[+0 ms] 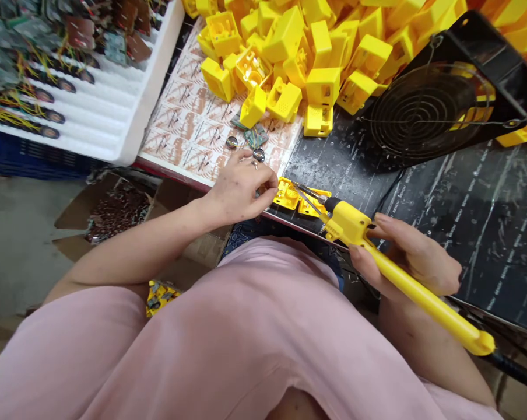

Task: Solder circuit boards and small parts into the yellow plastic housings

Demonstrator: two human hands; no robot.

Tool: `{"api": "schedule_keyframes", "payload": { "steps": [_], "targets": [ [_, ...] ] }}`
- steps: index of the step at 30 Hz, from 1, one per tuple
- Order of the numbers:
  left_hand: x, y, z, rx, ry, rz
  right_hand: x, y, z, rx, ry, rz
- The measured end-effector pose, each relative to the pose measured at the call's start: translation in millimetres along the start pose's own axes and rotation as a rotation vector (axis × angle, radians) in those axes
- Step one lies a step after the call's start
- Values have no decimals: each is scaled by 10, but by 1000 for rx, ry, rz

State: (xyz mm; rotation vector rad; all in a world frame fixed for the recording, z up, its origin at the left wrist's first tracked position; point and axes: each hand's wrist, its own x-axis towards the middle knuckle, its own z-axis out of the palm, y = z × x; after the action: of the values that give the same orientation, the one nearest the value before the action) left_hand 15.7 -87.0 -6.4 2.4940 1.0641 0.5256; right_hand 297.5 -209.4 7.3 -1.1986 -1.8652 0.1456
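Note:
My right hand (421, 259) grips a yellow soldering gun (348, 223), and its metal tip reaches left over an opened yellow plastic case (287, 194). The other half of that case (312, 203) lies beside it, partly behind the tip. My left hand (246, 186) is closed at the left edge of the case, thumb and fingers pressed together. A bit of something greenish shows under these fingers, but what they hold is hidden. Just beyond the left hand lie a small green circuit board (256, 136) and round black parts (232, 142) with wires.
Many yellow plastic housings (285, 35) are heaped at the back. A black fan (425, 111) with a wire guard stands at the right. On the left, a white foam tray (127, 116) holds circuit boards with wired round parts. Below it sits a cardboard box (71, 219) of small brown pieces.

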Motion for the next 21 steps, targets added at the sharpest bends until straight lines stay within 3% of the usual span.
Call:
{"api": "schedule_keyframes", "payload": {
  "steps": [5, 11, 17, 21],
  "targets": [
    [6, 48, 4, 64, -26, -23, 54, -57, -62, 122, -46, -39],
    [42, 72, -1, 178, -49, 32, 160, -104, -57, 110, -217, -146],
    [98, 100, -25, 245, -76, 61, 300, -124, -26, 131, -203, -274],
    [113, 104, -26, 272, -75, 70, 246, -90, -130, 122, -222, -151]
  ]
}}
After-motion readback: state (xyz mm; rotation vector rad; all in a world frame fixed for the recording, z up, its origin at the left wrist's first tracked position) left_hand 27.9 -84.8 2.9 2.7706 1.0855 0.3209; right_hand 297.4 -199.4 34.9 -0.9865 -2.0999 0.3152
